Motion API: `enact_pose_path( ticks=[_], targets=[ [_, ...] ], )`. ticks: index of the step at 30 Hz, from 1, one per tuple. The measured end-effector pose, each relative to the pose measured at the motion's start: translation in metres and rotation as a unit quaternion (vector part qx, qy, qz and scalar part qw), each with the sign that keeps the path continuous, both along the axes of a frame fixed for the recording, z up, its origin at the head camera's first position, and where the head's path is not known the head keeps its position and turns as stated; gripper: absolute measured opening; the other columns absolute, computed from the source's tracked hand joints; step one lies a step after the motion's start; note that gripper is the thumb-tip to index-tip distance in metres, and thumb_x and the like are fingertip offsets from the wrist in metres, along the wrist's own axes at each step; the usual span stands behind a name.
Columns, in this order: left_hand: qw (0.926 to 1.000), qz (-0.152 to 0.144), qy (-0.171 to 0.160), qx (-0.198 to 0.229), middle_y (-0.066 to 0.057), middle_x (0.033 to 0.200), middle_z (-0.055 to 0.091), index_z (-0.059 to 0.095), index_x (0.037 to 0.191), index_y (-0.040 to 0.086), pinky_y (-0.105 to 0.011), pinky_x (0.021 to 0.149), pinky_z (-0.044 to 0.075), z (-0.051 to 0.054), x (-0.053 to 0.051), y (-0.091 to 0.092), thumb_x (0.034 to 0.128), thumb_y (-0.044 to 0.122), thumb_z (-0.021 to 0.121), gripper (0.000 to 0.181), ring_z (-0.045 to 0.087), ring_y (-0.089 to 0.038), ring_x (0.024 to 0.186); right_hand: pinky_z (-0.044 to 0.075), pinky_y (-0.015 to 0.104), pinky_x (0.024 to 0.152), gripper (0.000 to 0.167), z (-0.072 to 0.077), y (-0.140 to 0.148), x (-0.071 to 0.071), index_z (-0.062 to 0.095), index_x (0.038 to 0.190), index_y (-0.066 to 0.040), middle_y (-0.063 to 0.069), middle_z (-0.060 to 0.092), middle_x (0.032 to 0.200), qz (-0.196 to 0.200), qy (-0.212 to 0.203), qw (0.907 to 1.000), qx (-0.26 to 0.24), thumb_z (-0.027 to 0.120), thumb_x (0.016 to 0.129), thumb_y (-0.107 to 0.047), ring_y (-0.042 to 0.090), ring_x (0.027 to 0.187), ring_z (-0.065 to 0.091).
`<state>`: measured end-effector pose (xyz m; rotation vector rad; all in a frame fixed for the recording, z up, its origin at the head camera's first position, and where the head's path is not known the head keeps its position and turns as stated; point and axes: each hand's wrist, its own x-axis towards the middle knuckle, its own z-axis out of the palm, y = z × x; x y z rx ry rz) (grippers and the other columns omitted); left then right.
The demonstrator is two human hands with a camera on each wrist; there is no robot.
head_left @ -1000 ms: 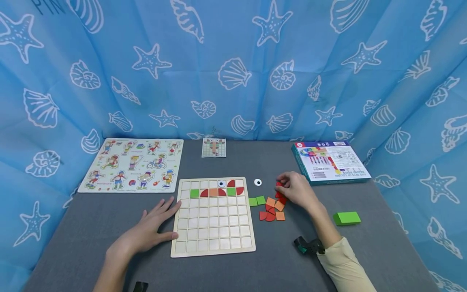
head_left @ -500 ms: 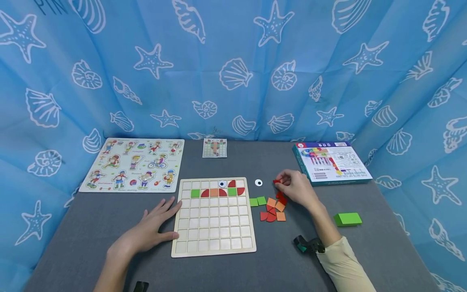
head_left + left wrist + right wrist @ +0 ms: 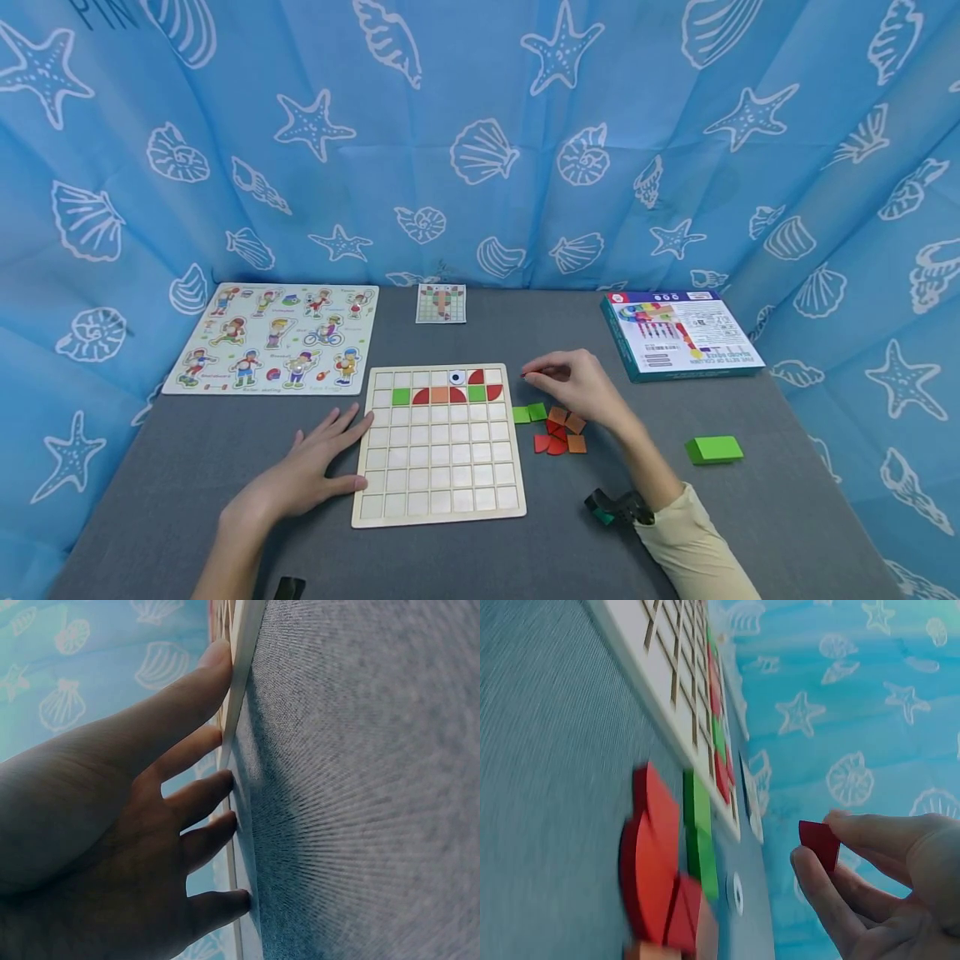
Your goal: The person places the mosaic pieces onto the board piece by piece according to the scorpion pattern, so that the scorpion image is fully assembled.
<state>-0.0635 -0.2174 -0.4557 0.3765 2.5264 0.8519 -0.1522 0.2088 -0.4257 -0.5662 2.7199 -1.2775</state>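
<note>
My right hand (image 3: 581, 387) pinches a small red tile (image 3: 820, 844) between thumb and fingers, above the table just right of the grid board (image 3: 427, 458). Spread fingers of my left hand (image 3: 300, 475) rest along the board's left edge, the thumb lower down. In the board's top rows lie a white eye tile (image 3: 457, 377), green tiles (image 3: 401, 397), an orange tile (image 3: 439, 396) and several red quarter-circle tiles (image 3: 493, 392). Loose red tiles (image 3: 649, 862), orange tiles (image 3: 576, 443) and green tiles (image 3: 699, 825) lie right of the board. A second eye tile (image 3: 737, 894) is hidden by my right hand in the head view.
Behind the board stands a small pattern card (image 3: 441, 304). A picture puzzle board (image 3: 277, 342) lies back left, a flat box (image 3: 682, 333) back right. Farther right sits a green block (image 3: 714, 450). A blue shell-print curtain (image 3: 480, 167) encloses the table.
My right hand has lifted a red tile off the pile and carried it left towards the board's upper right corner. The left hand has stayed in place.
</note>
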Motion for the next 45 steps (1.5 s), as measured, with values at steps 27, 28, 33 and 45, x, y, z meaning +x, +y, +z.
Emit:
enact_pose_path(
  ticks=[27, 28, 33, 45],
  targets=[
    [0.9997, 0.008, 0.024, 0.003, -0.015, 0.183, 0.02, 0.033, 0.172, 0.033, -0.092, 0.118, 0.003, -0.02, -0.003, -0.005, 0.0894, 0.063, 0.08, 0.099, 0.009, -0.051, 0.169, 0.054, 0.026, 0.081, 0.029, -0.006, -0.124, -0.032, 0.078, 0.127, 0.002, 0.02, 0.078, 0.123, 0.15, -0.044, 0.9873, -0.026, 0.057, 0.106, 0.0, 0.031, 0.111, 0.073],
    [0.9996, 0.008, 0.026, 0.002, -0.015, 0.183, 0.02, 0.034, 0.172, 0.034, -0.092, 0.118, 0.003, -0.022, -0.004, -0.006, 0.0894, 0.063, 0.08, 0.099, 0.009, -0.051, 0.169, 0.052, 0.025, 0.08, 0.029, -0.006, -0.127, -0.033, 0.077, 0.127, 0.002, 0.02, 0.078, 0.123, 0.152, -0.045, 0.9872, -0.022, 0.057, 0.106, -0.001, 0.028, 0.108, 0.073],
    [0.9997, 0.01, 0.022, 0.0, -0.014, 0.184, 0.019, 0.033, 0.172, 0.034, -0.093, 0.117, 0.003, -0.026, -0.005, -0.006, 0.0897, 0.064, 0.079, 0.098, 0.009, -0.051, 0.169, 0.043, 0.023, 0.071, 0.033, -0.008, -0.143, -0.037, 0.075, 0.133, 0.004, 0.023, 0.077, 0.116, 0.168, -0.048, 0.9845, -0.011, 0.053, 0.107, 0.002, 0.011, 0.075, 0.054],
    [0.9997, 0.003, 0.021, 0.009, -0.021, 0.182, 0.021, 0.035, 0.172, 0.026, -0.095, 0.114, 0.003, -0.004, 0.0, 0.0, 0.091, 0.056, 0.081, 0.098, 0.009, -0.056, 0.167, 0.037, 0.021, 0.057, 0.037, -0.01, -0.164, -0.046, 0.073, 0.134, 0.004, 0.023, 0.079, 0.122, 0.164, -0.081, 0.983, -0.012, 0.05, 0.106, 0.005, 0.014, 0.067, 0.061]
  ],
)
